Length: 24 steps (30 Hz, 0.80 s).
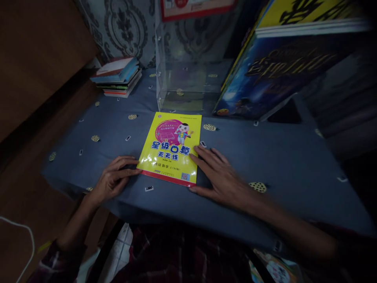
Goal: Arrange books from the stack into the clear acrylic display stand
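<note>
A yellow workbook with a red lower edge, a cartoon child and blue Chinese lettering lies flat on the cloth-covered table. At its lower left corner, my left hand touches the edge with thumb and forefinger, a gap between them and the other fingers partly bent. My right hand lies along the opposite edge, fingers spread. Its fingertips rest at the cover's right side, and the thumb is by the lower right corner.
A stack of books sits at the back left. Behind the workbook stands a clear plastic holder. Large upright books lean at the back right. A white cable hangs at the lower left.
</note>
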{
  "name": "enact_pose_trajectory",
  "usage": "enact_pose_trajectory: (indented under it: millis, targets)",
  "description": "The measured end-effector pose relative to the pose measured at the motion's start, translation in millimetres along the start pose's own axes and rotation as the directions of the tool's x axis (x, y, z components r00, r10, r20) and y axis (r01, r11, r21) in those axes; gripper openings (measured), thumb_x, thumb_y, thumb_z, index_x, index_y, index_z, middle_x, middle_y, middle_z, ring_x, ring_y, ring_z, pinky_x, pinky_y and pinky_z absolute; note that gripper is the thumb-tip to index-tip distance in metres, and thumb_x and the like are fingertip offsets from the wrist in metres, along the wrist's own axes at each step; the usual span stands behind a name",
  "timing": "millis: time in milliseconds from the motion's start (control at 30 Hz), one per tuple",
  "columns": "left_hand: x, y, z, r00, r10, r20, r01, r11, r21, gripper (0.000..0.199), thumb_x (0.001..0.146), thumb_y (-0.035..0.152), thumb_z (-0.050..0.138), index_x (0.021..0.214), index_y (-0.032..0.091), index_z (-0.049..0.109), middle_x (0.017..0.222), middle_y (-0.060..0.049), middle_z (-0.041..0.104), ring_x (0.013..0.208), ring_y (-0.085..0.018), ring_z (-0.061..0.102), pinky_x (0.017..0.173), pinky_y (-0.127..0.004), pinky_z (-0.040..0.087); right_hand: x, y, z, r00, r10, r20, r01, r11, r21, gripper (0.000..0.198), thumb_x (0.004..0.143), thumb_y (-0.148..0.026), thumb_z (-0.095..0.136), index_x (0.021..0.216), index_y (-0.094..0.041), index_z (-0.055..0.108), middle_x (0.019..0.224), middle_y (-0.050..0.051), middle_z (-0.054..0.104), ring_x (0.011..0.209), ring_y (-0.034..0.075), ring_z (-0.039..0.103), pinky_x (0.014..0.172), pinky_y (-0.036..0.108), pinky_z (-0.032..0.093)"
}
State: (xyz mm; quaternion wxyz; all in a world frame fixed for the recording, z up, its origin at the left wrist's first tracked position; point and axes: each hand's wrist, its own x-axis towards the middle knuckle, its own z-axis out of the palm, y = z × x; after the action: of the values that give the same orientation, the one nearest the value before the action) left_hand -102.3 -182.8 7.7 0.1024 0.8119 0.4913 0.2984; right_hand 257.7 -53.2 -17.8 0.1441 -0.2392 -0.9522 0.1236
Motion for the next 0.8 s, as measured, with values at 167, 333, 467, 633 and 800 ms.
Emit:
enact_pose_trajectory:
  millis: [167, 333, 467, 633, 800]
  targets:
    - [1, 1, 1, 1.0, -0.013, -0.022, 0.013, 1.0, 0.004, 0.037, 0.099, 0.013, 0.05, 0.12, 0.029, 0.075, 0.127, -0.008, 0.072, 0.121, -0.024, 0.065, 0.1, -0.048, 0.056, 1, 0, -1, 1.0, 0.004, 0.021, -0.004, 1.0, -0.01, 0.084, 0.097, -0.067, 0.057, 0.16, -0.015, 0.037, 0.165, 0.022, 0.039, 0.156, 0.037, 0.033, 0.124, 0.068, 0.032]
    - [3, 5, 3, 0.996, -0.083, -0.032, 0.084, 0.996, 0.037, 0.034, 0.098, 0.015, 0.049, 0.111, 0.026, 0.078, 0.122, -0.008, 0.073, 0.114, -0.025, 0.067, 0.098, -0.047, 0.056, 3, 0, -1, 0.999, 0.023, 0.028, -0.023, 1.0, 0.0, 0.086, 0.095, -0.066, 0.06, 0.161, -0.015, 0.039, 0.165, 0.022, 0.04, 0.157, 0.038, 0.032, 0.124, 0.068, 0.032]
    - [11, 8, 8, 0.986, -0.153, -0.059, 0.155, 0.987, 0.041, 0.03, 0.096, 0.016, 0.048, 0.097, 0.023, 0.077, 0.12, -0.009, 0.073, 0.111, -0.025, 0.068, 0.098, -0.046, 0.055, 5, -1, -2, 0.998, 0.03, 0.049, -0.03, 1.0, -0.005, 0.088, 0.093, -0.068, 0.061, 0.159, -0.013, 0.041, 0.165, 0.023, 0.039, 0.157, 0.04, 0.031, 0.124, 0.07, 0.031]
    - [32, 14, 15, 0.962, -0.274, -0.003, 0.274, 0.96, 0.063, 0.028, 0.097, 0.021, 0.043, 0.081, 0.021, 0.066, 0.116, -0.009, 0.072, 0.115, -0.026, 0.066, 0.099, -0.046, 0.054, 6, -3, -5, 0.998, 0.029, 0.047, -0.028, 0.999, -0.021, 0.087, 0.093, -0.07, 0.06, 0.158, -0.014, 0.043, 0.165, 0.021, 0.04, 0.156, 0.038, 0.033, 0.124, 0.067, 0.033]
    - [57, 11, 19, 0.946, -0.325, 0.009, 0.322, 0.94, 0.11, 0.022, 0.097, 0.024, 0.042, 0.092, 0.021, 0.064, 0.124, -0.01, 0.067, 0.124, -0.027, 0.062, 0.102, -0.046, 0.053, 6, -3, -5, 0.999, 0.023, 0.043, -0.022, 0.999, -0.028, 0.087, 0.093, -0.068, 0.062, 0.158, -0.014, 0.043, 0.165, 0.022, 0.04, 0.156, 0.039, 0.034, 0.124, 0.067, 0.033]
